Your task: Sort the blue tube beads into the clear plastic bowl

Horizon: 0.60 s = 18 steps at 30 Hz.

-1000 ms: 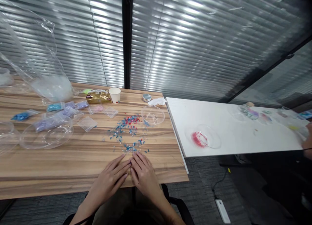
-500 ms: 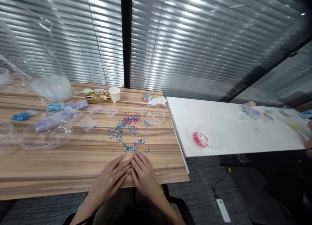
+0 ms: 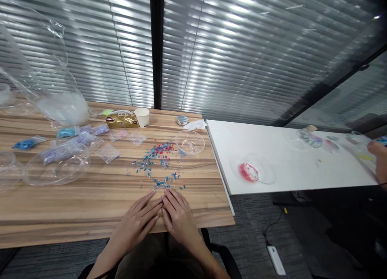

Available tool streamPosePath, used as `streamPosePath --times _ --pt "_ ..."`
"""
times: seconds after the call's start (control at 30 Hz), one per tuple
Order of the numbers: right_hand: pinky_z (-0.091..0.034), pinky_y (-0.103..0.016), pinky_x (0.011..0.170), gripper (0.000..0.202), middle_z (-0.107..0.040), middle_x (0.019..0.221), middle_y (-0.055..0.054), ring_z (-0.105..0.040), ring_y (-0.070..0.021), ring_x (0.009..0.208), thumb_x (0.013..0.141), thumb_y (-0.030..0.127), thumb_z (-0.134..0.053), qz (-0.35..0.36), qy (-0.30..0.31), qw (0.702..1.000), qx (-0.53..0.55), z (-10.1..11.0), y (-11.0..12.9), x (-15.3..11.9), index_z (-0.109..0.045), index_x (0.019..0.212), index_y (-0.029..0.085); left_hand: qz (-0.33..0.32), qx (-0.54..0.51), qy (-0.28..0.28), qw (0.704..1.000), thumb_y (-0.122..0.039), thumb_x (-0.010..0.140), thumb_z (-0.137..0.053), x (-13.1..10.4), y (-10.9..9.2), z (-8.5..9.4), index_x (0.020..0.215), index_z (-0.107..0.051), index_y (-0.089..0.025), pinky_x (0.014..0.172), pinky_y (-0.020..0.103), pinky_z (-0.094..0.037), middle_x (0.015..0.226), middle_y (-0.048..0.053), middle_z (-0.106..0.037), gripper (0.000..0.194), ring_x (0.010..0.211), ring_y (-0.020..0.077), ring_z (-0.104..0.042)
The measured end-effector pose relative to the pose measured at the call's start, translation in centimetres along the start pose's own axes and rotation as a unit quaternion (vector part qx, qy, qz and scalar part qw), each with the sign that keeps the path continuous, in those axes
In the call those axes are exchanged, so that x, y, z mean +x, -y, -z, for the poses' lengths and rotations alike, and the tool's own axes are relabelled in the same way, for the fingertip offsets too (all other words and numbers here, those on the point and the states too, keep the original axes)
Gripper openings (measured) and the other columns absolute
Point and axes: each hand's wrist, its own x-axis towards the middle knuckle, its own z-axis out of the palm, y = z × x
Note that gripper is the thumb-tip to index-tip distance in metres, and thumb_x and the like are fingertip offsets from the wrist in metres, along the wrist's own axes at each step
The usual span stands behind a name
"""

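The pieces (image 3: 165, 162), small blue, red and clear, lie loose on the wood surface (image 3: 84, 204), just beyond the fingertips. Most are in a ragged scatter with the colours mixed; red gathers at the far end, blue and clear run nearer. By that look, the work is at an early or middle stage: many pieces lie unhandled, and no finished item can be made out.

The left hand (image 3: 137, 219) and right hand (image 3: 179, 215) rest near the edge, fingers loosely bent, tips meeting. Something small and dark shows between them, but I cannot tell whether either hand grips it.

A bowl (image 3: 196, 149) stands just beside the far end of the scatter; any contents are too faint to judge. To the left, the blue bag (image 3: 27, 143) and purple bags (image 3: 65, 149) hold what look like further supplies, seemingly unused.

Farther out, on the white surface (image 3: 290, 162), red bits (image 3: 248, 172) sit in a clear dish, and another person's hand (image 3: 380, 158) shows at the far right.
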Motion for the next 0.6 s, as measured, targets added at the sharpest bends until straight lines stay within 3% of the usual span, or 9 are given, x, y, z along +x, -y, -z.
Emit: streamPosePath --times 0.6 --pt "-0.044 -0.043 0.106 0.038 -0.053 0.138 -0.009 -0.043 -0.0238 0.131 0.092 0.018 -0.044 0.001 0.013 1.000 0.000 0.31 0.07 0.16 -0.056 0.128 0.013 -0.008 0.021 -0.003 1.000 -0.025 0.096 -0.047 0.06 -0.11 0.07 0.132 -0.054 -0.021 0.103 0.043 -0.046 0.136 0.003 -0.056 0.037 0.136 0.0275 -0.036"
